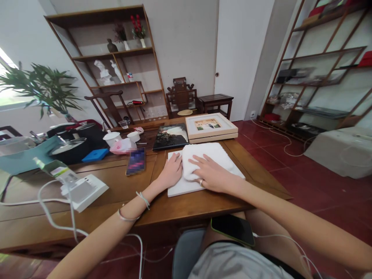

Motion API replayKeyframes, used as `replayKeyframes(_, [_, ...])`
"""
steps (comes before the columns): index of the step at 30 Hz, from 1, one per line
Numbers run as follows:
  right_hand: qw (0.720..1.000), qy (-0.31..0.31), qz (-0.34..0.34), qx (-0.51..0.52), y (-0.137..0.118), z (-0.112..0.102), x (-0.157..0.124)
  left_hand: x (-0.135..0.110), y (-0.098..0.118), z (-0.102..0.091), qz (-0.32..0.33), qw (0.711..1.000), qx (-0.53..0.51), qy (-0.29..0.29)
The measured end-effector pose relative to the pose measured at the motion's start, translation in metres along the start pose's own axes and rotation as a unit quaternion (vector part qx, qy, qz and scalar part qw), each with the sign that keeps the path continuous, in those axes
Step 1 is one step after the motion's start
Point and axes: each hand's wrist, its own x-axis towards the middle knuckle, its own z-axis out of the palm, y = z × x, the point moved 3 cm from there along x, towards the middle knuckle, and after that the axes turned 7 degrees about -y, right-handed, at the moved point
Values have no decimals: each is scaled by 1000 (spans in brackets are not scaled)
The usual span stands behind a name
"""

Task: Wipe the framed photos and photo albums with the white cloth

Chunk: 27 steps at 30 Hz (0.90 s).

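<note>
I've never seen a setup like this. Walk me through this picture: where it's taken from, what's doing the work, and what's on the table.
There's no machine: a person is working with two bare hands. The only picture comes from a camera worn on that person's head, looking forward and down, so the forearms reach in from below.

The right hand lies spread on a white cloth, which rests on a flat white board on the wooden table. The left hand rests on the board, close beside the cloth. Neither hand holds anything lifted.

Beyond the board lie a dark picture panel and a framed picture. Farther left are a blue flat object and a white box.
</note>
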Motion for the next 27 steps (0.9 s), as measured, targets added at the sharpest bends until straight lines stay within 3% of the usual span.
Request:
replayKeyframes(5, [999,-12,-38,22,-35,-5,-41,-1,-2,2,-18,1000,0,9])
replayKeyframes(8, [998,-10,-42,50,-34,-7,-51,-1,0,1,-26,1000,-3,7])
replayKeyframes(13, [999,8,25,44,-19,-5,-35,-1,1,0,-29,1000,7,6])
replayKeyframes(16, [999,25,48,9,-35,1,-20,-1,0,0,-31,999,4,-8])
replayKeyframes(22, [998,42,9,-37,-86,16,-16,-3,0,-5,-27,999,-14,-25])
replayKeyframes(27, [999,25,12,-30,-76,9,-23,-3,3,-4,-21,1000,-1,-18])
